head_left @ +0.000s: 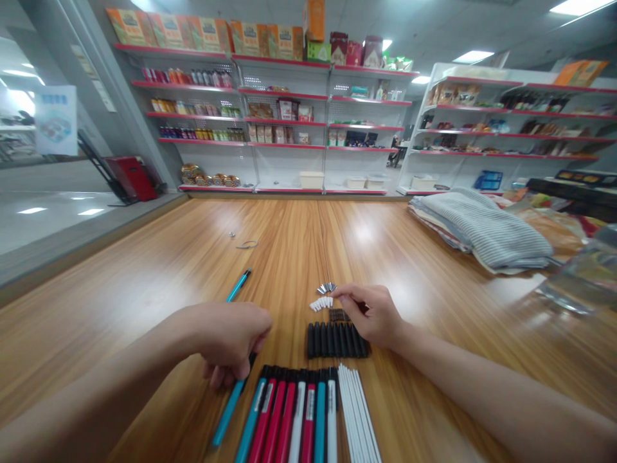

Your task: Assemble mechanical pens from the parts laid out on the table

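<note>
The right hand (373,315) pinches a small dark pen part (363,308) between thumb and forefinger, though the part is mostly hidden and hard to make out. The hand hovers just above a short row of tiny dark pieces (339,315). Just beyond its fingertips lie a cluster of white tips (321,303) and, farther on, a fan of metal tips (326,288). Nearer the person, a row of black barrels (337,341) lies side by side.

The left hand (226,344) is curled closed around a teal pen barrel (229,404), which slants down toward the near edge of the view. Below the hands lie red, teal and white pens (284,421), with a bundle of white tubes (357,411) to their right. Another teal barrel (239,285) lies beyond the left hand, and a small wire loop (247,244) lies farther off.

All of this sits on a glossy wooden table (144,308). A folded striped cloth (482,228) lies on the right, and stocked shelves (260,116) line the far wall.
</note>
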A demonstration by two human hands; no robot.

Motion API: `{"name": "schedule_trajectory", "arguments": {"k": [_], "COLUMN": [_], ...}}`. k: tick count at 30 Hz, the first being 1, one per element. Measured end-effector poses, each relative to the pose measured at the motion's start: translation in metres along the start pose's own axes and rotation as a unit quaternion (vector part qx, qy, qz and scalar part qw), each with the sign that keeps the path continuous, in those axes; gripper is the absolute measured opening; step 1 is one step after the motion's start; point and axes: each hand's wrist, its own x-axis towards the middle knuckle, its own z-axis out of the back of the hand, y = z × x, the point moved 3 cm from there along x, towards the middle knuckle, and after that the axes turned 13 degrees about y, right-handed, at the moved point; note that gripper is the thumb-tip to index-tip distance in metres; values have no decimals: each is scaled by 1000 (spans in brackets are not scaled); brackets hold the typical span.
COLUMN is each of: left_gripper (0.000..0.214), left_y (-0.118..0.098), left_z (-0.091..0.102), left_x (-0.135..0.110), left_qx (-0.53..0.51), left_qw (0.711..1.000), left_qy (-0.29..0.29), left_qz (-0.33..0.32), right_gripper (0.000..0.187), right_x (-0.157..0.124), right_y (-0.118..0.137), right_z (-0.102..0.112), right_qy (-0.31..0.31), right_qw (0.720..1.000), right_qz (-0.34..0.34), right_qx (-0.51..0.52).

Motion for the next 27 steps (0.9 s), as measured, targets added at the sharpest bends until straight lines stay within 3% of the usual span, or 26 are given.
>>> {"name": "schedule_trajectory", "arguments": {"k": [14, 20, 23, 25, 27], "left_gripper": [17, 32, 31, 18, 17], "left_y": [-2, -8, 9, 28, 46], "left_z": [-6, -1, 18, 36, 49], "left_x": [13, -4, -14, -17, -16], "left_qx": [26, 8, -10, 37, 71], "left_qw": [999, 998, 999, 988, 977], "left_qy": [29, 43, -51, -146, -191], "left_qz": [-28, -45, -8, 38, 70], "right_gripper": [19, 19, 19, 19, 19], "right_x": [0, 0, 0, 0, 0], "right_y": [1, 0, 0, 0, 0], "right_z": [0, -1, -1, -2, -1], "right_qy": [2, 0, -1, -5, -11], "right_qw": [1000, 1000, 1000, 1000, 1000], "right_qz": [3, 4, 4, 5, 5], "right_qx": [-4, -2, -2, -4, -6]}}
